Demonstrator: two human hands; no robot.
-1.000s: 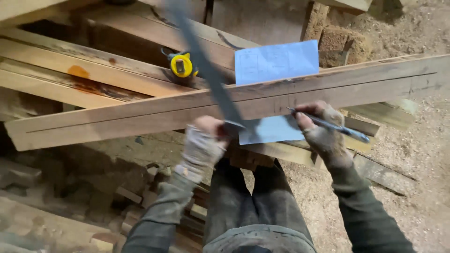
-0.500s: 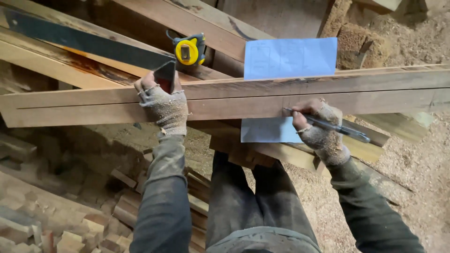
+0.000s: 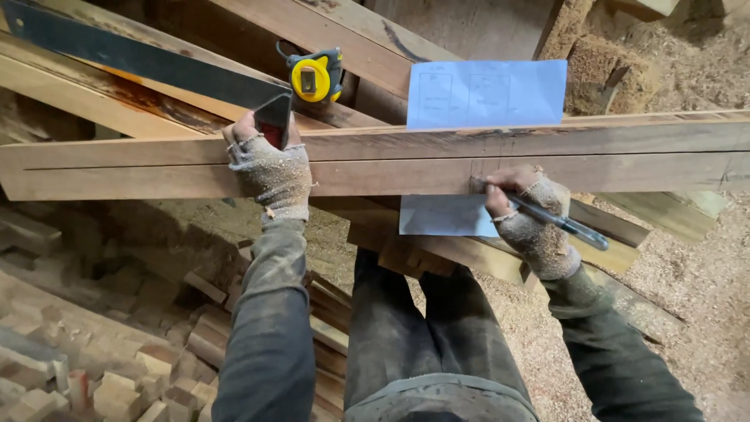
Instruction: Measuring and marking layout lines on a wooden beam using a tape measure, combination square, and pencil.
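Standing over a long wooden board (image 3: 391,160) that lies crosswise on stacked timber, a person in frayed fingerless gloves works above sawdust-covered ground, with small wood offcuts (image 3: 117,383) heaped at lower left. Their right hand (image 3: 522,205) pinches a pen (image 3: 547,215), its tip touching the board beside short pencil marks. Their left hand (image 3: 269,168) grips the handle of a dark steel square (image 3: 141,59) resting on planks behind the board. Farther back sit a yellow tape measure (image 3: 314,76) and a pale blue paper sheet (image 3: 486,94).
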